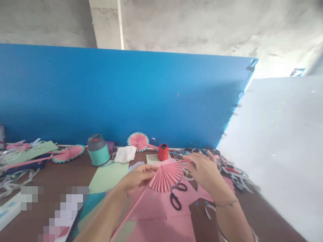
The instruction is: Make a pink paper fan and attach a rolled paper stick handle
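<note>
A pink pleated paper fan (165, 176), partly spread, is held between my two hands above pink sheets (151, 208). My left hand (138, 176) pinches the fan's left side near its pivot, where a long pink strip (131, 211) runs down toward the front. At the fan's upper right edge, the fingers of my right hand (200, 164) are closed on the pink paper. Black-handled scissors (176, 201) lie on the pink sheets just below the fan, their blades hidden. Behind the fan stands a red spool of thread (163, 153).
Two finished round fans (138, 141) lie at the back and left. A teal and grey container (99, 151), white tissue (125, 154) and green paper (109, 174) are left of centre. Paper scraps (239, 178) pile at the right; a blue partition (113, 94) rises behind.
</note>
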Demonstrator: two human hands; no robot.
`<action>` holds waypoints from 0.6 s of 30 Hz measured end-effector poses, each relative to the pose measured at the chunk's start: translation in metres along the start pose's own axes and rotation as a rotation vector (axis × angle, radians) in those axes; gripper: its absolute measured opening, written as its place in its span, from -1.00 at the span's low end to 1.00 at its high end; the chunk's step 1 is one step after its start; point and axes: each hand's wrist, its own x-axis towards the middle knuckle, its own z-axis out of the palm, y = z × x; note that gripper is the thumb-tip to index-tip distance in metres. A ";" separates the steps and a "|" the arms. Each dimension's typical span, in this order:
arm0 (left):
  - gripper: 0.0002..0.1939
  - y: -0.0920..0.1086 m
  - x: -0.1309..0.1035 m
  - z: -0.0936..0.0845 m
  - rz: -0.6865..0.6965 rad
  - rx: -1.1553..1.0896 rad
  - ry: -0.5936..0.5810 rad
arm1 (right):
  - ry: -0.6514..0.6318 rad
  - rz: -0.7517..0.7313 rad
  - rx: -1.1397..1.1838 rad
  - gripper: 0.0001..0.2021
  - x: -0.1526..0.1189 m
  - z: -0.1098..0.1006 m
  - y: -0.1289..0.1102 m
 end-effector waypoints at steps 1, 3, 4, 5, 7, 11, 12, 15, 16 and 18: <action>-0.69 -0.001 0.000 0.001 -0.019 -0.067 -0.041 | 0.028 -0.014 0.026 -0.69 0.002 0.001 0.001; -0.71 -0.003 0.000 0.002 -0.022 -0.213 -0.102 | 0.085 -0.060 0.095 -0.66 0.006 0.006 0.001; -0.74 -0.005 0.000 0.002 -0.021 -0.284 -0.127 | 0.107 -0.086 0.131 -0.67 0.008 0.009 0.001; -0.77 -0.006 0.000 0.002 -0.026 -0.353 -0.152 | 0.121 -0.108 0.161 -0.68 0.010 0.012 0.000; -0.79 -0.010 0.001 0.000 -0.036 -0.475 -0.207 | 0.123 -0.142 0.201 -0.71 0.013 0.019 -0.001; -0.89 -0.010 0.003 -0.002 -0.008 -0.612 -0.299 | 0.126 -0.151 0.224 -0.74 0.015 0.034 -0.007; -0.91 -0.009 0.003 -0.002 0.011 -0.633 -0.301 | 0.129 -0.148 0.231 -0.78 0.015 0.036 -0.008; -0.85 -0.002 0.000 0.000 0.073 -0.708 -0.280 | 0.119 -0.141 0.273 -0.87 0.015 0.041 -0.010; -0.84 0.000 -0.001 0.001 0.088 -0.734 -0.271 | 0.107 -0.141 0.298 -0.85 0.015 0.042 -0.011; -0.85 0.003 -0.003 0.001 0.109 -0.784 -0.258 | 0.056 -0.150 0.351 -0.81 0.015 0.041 -0.012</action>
